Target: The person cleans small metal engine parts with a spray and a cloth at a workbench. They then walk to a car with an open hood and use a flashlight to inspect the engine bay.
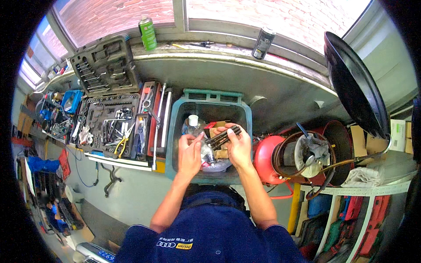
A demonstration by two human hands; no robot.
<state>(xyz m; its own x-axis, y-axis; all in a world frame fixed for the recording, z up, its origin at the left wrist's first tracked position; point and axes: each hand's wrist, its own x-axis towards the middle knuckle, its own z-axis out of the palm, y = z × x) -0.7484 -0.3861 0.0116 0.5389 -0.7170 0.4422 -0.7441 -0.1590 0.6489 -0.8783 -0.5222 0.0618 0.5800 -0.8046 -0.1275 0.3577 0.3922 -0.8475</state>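
Note:
My right hand (239, 149) is closed around several dark, slim metal rods (222, 136), which lie slantwise across its fingers. To their left is my left hand (190, 153), its fingers curled in and their tips close to the rods' near ends. Whether those fingertips hold anything small is too unclear to make out. Both hands are over an open teal bin (174, 127). Inside it are a clear plastic bottle with a white cap (193, 120), cardboard scraps and crumpled plastic.
Left of the bin lies an open tool case (109, 118) with sockets, wrenches and yellow-handled pliers (124, 144). A red round tank (268, 160) with a coiled hose stands to the right. A green spray can (148, 34) and a black can (263, 43) stand on the sill.

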